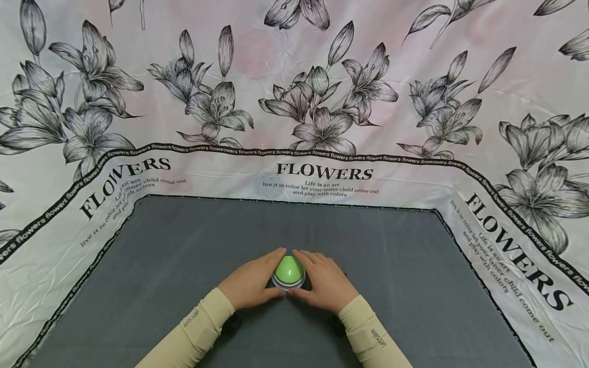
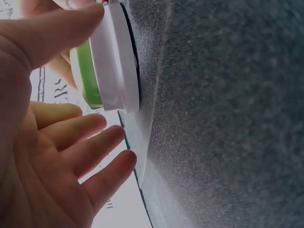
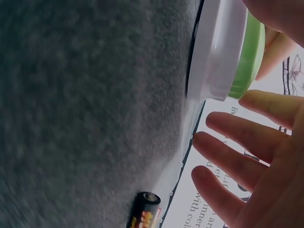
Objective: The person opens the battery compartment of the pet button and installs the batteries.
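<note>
A push button with a green dome (image 1: 289, 270) and a round white base (image 2: 114, 61) sits on the dark grey cloth, seen in all three views. My left hand (image 1: 252, 280) is at its left side, fingers extended and spread, with the thumb (image 2: 57, 31) overlapping the white base in the left wrist view. On the other side, my right hand (image 1: 327, 281) mirrors it, its fingers (image 3: 242, 128) loosely straight and the index fingertip close by the green dome. Both thumbs point inward at the near edge of the base. The upper fingertips nearly meet at the far edge.
A black battery (image 3: 145, 209) with yellow and red lettering lies on the cloth near my right hand. The dark grey cloth (image 1: 184, 245) is bordered by a white band printed with FLOWERS (image 1: 324, 171). Behind rises flower-patterned fabric (image 1: 257, 102).
</note>
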`<state>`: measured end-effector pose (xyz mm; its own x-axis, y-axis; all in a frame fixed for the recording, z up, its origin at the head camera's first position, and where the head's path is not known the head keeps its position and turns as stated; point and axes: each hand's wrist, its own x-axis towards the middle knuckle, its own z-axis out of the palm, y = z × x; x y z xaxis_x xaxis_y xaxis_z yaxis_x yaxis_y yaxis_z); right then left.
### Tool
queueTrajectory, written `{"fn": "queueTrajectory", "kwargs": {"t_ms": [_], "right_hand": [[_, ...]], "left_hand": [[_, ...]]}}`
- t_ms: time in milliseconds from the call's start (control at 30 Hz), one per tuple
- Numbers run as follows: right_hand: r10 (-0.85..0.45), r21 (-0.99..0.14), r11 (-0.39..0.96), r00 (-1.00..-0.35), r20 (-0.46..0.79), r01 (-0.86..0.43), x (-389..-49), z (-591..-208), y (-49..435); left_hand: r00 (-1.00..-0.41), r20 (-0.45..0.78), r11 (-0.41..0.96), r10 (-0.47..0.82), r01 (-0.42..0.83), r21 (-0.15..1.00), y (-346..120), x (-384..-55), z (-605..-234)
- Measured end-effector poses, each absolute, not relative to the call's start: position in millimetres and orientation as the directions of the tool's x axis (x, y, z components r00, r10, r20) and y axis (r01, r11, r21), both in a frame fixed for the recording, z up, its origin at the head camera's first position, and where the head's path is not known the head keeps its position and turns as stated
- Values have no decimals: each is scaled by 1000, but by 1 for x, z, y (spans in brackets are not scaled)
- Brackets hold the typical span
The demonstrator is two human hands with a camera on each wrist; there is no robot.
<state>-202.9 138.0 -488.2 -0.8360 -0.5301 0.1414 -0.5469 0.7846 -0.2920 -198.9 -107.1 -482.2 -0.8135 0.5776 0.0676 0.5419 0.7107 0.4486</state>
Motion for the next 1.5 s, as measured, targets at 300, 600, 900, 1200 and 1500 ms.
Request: {"fn": "queueTrajectory", "kwargs": {"t_ms": [300, 600, 900, 1200, 1500], "right_hand": [[-558, -286, 765, -816, 150, -576, -200, -488, 133], [-561, -339, 753, -820, 118, -564, -200, -488, 130], [-566, -385, 730, -815, 123, -565, -199, -482, 129], [-541, -441, 702, -822, 181, -559, -199, -473, 133], [-473, -450, 700, -832, 289, -554, -199, -472, 133]], "left_hand": [[-796, 86, 683, 599, 564, 464, -105, -197, -482], [-808, 85, 666, 583, 535, 520, -104, -199, -483], [-823, 28, 643, 568, 464, 610, -106, -202, -482], [-831, 66, 577, 552, 438, 689, -106, -201, -473], [-853, 26, 557, 521, 362, 747, -106, -198, -465]]}}
